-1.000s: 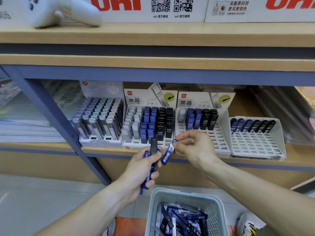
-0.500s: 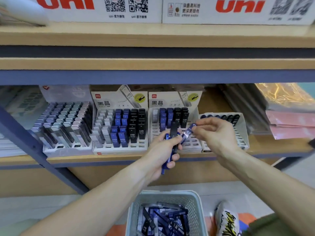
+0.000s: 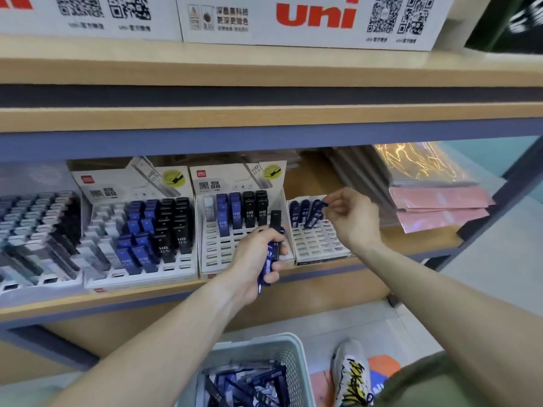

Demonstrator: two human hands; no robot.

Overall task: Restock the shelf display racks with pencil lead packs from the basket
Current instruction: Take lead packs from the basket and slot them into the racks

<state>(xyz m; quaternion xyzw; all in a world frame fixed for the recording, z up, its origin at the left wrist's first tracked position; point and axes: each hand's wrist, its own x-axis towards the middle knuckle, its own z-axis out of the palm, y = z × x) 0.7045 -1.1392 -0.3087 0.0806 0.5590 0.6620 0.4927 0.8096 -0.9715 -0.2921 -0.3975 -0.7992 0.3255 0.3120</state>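
Note:
My left hand (image 3: 255,259) grips a bundle of blue and black pencil lead packs (image 3: 271,248) in front of the middle white display rack (image 3: 226,254). My right hand (image 3: 349,218) pinches the top of one blue lead pack (image 3: 316,215), tilted over the back row of the rightmost white rack (image 3: 317,245), beside the blue packs standing there. A pale grey basket (image 3: 289,348) on the floor below holds several more blue and black packs. Two fuller racks (image 3: 141,230) stand further left on the same shelf.
The wooden shelf (image 3: 411,239) carries pink and clear plastic sleeves (image 3: 440,207) at the right. The upper shelf holds white "uni" boxes (image 3: 308,22). A blue metal upright (image 3: 517,177) runs at the right. My shoe (image 3: 351,374) is beside the basket.
The view swung to the right. My right hand carried the blue pack away from my left hand to the back row of the rightmost rack. My left hand kept its bundle.

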